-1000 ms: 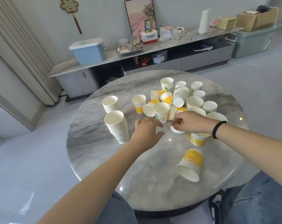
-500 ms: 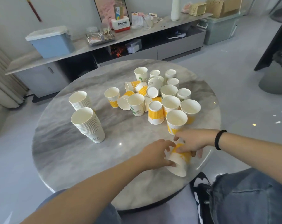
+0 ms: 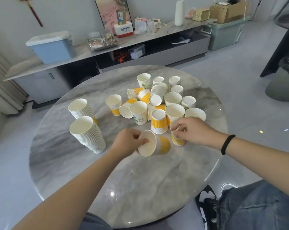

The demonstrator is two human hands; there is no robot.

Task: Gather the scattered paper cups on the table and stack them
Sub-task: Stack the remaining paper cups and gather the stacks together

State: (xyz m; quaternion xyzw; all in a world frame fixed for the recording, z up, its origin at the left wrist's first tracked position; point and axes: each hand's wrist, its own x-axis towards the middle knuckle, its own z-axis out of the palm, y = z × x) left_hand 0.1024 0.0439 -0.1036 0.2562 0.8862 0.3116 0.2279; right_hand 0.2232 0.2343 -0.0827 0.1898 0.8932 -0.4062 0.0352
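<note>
My left hand [image 3: 127, 143] grips a yellow cup [image 3: 154, 145] by its rim, tipped on its side with the mouth toward me, just above the bench [image 3: 140, 188]. My right hand [image 3: 192, 131] pinches the rim of another cup [image 3: 177, 140] standing upright just beside it. Behind them the loose cups [image 3: 157, 100] crowd the middle of the bench, some upright, some upside down, some lying over. Two stacks stand to the left, near stack [image 3: 89, 135] and far stack [image 3: 80, 108], close together
</note>
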